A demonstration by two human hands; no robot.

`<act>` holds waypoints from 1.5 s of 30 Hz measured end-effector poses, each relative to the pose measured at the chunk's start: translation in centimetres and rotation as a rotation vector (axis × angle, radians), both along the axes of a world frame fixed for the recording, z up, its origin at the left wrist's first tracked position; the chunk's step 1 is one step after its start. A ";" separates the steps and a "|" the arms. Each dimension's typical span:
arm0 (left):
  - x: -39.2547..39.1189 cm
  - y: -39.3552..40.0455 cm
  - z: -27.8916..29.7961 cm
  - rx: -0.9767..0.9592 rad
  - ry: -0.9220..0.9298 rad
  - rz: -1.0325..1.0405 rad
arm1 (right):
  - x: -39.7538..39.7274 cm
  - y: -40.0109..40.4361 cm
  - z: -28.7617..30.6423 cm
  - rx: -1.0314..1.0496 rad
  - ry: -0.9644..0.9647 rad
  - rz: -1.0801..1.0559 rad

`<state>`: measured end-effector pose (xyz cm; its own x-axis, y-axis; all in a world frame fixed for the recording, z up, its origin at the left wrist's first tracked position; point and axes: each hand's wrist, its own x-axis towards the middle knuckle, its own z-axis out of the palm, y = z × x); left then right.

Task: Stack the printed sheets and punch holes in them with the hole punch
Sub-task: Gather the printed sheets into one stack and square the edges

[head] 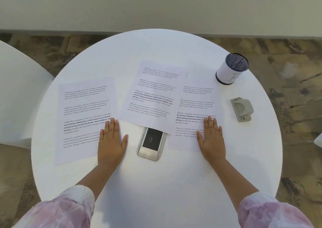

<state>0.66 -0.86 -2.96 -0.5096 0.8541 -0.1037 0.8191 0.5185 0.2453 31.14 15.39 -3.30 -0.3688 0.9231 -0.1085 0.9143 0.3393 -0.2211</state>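
Note:
Three printed sheets lie side by side on a round white table [156,184]. The left sheet [83,116] lies flat, and my left hand [111,140] rests palm down on its lower right corner, fingers extended. The middle sheet [153,97] overlaps the right sheet [193,109] and covers the top of a silver and black device [151,144]. My right hand [211,138] lies flat on the right sheet's lower right part. A grey hole punch [242,109] sits apart near the table's right edge, beyond my right hand.
A white mesh-topped pen cup [232,69] with a dark rim stands at the back right, beyond the hole punch. A white chair [19,91] is at the left of the table. Patterned floor surrounds the table.

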 end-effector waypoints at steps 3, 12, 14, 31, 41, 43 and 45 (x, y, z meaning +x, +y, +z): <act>0.0 0.0 -0.1 0.005 0.011 0.000 | 0.1 0.1 -0.2 0.005 0.009 -0.005; 0.2 0.0 0.1 0.035 0.007 0.012 | 0.0 0.1 -0.1 0.015 0.008 -0.014; 0.2 0.0 0.1 0.041 -0.006 0.015 | 0.0 0.1 -0.1 0.017 0.017 -0.017; -7.6 -2.0 2.3 0.268 0.052 0.587 | -6.7 -1.3 3.9 0.157 0.104 -0.019; -11.1 -2.3 4.1 -0.004 -0.135 0.915 | -11.4 -3.7 4.4 0.182 0.100 0.112; -11.2 -2.1 4.3 -0.022 -0.163 0.927 | -11.5 -4.1 4.5 0.176 0.109 0.136; -11.5 -1.9 4.5 -0.035 -0.188 0.938 | -11.5 -4.5 4.4 0.165 0.110 0.185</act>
<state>-10.82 -2.78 1.52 -0.9572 0.1017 -0.2709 0.0156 0.9530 0.3027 19.67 10.93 1.13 -0.5343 0.8407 0.0881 0.8068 0.5383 -0.2437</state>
